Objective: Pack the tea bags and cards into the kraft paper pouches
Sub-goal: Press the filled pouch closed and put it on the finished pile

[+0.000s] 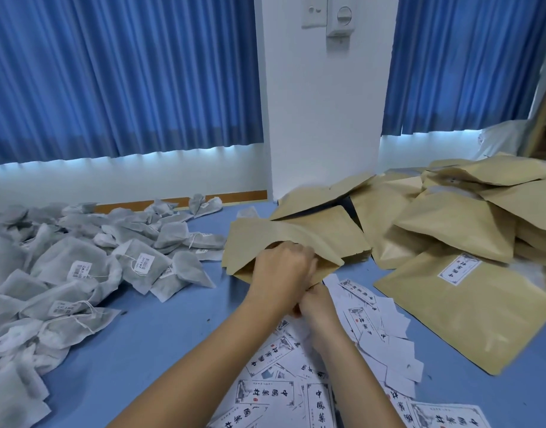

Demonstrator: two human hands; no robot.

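Tea bags [135, 267] heap left on the table [160, 335]. The left hand [281, 270] curls its fingers inside the pouch [284, 236] mouth. The right hand [316, 307] hides its fingers, so I cannot tell. Forcing may crumple the mouth or scatter cards [367, 307].

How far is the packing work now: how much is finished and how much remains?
Done: a heap of kraft pouches lies at the right, though whether they are filled cannot be seen. In hand: the left hand grips the mouth of one open pouch, the right hand just below it. Left: many tea bags at the left and loose cards in front remain unpacked.
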